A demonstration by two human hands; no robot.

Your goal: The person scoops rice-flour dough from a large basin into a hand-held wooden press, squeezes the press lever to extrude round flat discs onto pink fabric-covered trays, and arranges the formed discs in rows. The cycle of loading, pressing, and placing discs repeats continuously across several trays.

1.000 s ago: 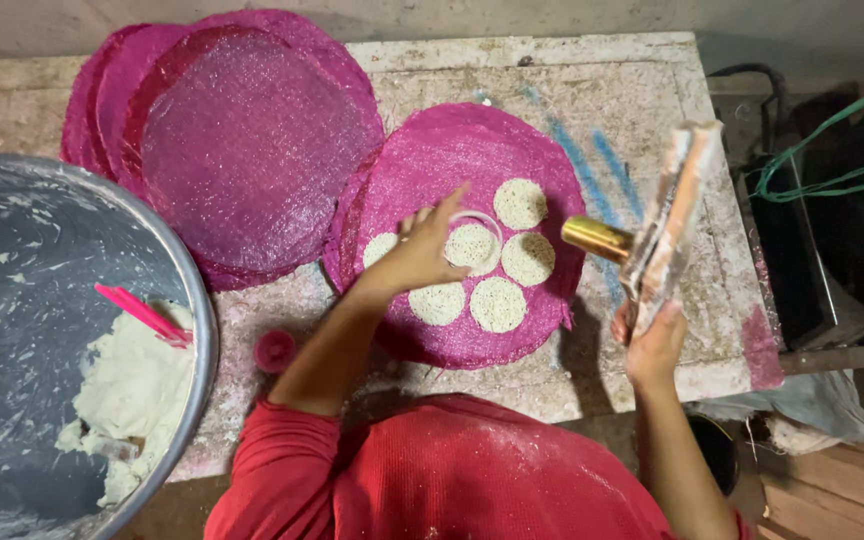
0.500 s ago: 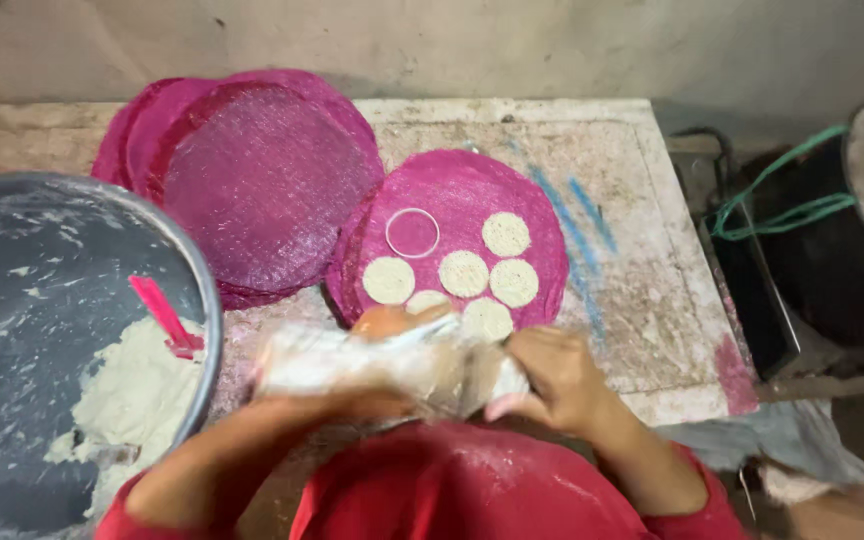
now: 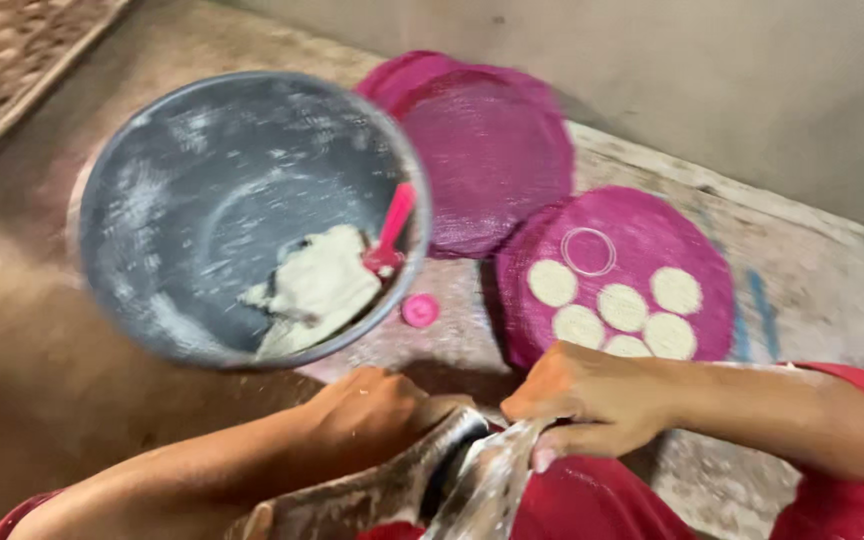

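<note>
Gripping blurred, maybe plastic bag (image 3: 482,480) | left hand (image 3: 372,415), right hand (image 3: 577,400) | table edge (image 3: 752,480) near

A plain grey wall (image 3: 712,80) fills the view from twelve to three o'clock, smooth and bare, in dull even light. Below it runs the desk (image 3: 802,280), a worn, pale slab with a mottled, flour-dusted top and faint blue streaks near three o'clock; its far edge meets the wall on a slant from one to three o'clock. At nine o'clock lies a brown earthen floor (image 3: 22,330), blurred. At eleven o'clock, in the top corner, sits a woven mat (image 3: 12,60) with a patterned weave, its edge running diagonally.
</note>
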